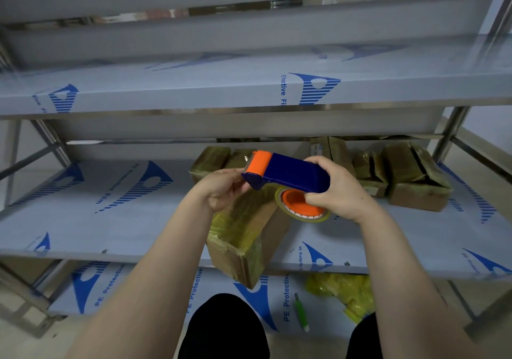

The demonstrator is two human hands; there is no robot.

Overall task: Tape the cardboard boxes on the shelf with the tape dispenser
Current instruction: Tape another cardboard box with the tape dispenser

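- The blue and orange tape dispenser (288, 171) is up in the air, just over a box (246, 236).
- The right hand (342, 191) grips its back end, with fingers curled round it above the tape roll (303, 209).
- The left hand (224, 189) holds the front tip, its fingers curled under it.
- The box is wrapped in yellow tape. It sits on the middle shelf (110, 220), and one corner sticks out past the front edge.
- More boxes (415, 175) sit at the back of this shelf.
- On the lower shelf (91, 281) lie a lump of yellow tape (343, 292) and a green tool (302, 313).
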